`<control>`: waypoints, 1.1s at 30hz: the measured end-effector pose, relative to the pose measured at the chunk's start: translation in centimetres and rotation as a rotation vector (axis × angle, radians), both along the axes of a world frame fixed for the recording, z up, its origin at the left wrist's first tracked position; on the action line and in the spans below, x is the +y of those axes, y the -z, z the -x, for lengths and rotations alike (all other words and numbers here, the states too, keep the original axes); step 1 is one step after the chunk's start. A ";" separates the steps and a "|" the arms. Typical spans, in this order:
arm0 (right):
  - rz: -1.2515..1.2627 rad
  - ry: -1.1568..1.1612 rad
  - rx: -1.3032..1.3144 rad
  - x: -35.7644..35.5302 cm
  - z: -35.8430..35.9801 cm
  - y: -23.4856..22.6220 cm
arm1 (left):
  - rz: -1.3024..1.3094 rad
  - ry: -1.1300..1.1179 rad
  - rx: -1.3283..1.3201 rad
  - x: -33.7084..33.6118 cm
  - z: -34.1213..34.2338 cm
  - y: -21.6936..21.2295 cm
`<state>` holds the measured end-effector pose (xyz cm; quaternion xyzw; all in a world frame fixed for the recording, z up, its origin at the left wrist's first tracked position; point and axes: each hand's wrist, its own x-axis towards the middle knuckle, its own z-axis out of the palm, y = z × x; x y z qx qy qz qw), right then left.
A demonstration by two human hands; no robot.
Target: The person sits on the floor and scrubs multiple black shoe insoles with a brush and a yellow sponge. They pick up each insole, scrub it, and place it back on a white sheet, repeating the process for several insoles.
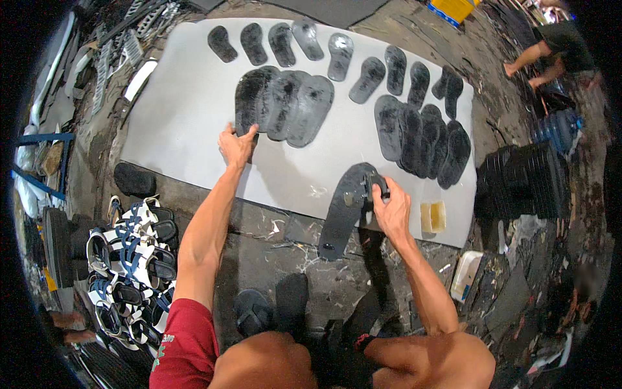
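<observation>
My right hand (391, 209) is closed around a small dark tool (378, 186), pressing it onto a long dark sole (343, 211) that lies half on the white sheet (188, 123), half over its near edge. My left hand (236, 144) lies flat, fingers spread, holding nothing, touching the nearest of 3 overlapping soles (283, 105). A yellowish block (433, 216) sits just right of my right hand. Finished sandals (129, 259) pile at my left.
</observation>
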<state>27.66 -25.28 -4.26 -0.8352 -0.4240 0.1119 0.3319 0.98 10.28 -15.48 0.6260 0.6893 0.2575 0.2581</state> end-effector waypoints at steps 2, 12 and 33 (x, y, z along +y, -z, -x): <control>-0.001 0.011 0.050 0.4 -0.4 0.2 | -0.167 0.024 -0.105 -2.3 0.5 0.0; 0.018 -0.182 -0.144 1.2 -0.8 1.1 | 0.017 0.764 -0.122 -37.0 0.4 -7.8; 0.202 -0.988 -0.094 4.7 1.7 -0.8 | -0.058 0.782 -0.123 -36.7 0.1 -6.1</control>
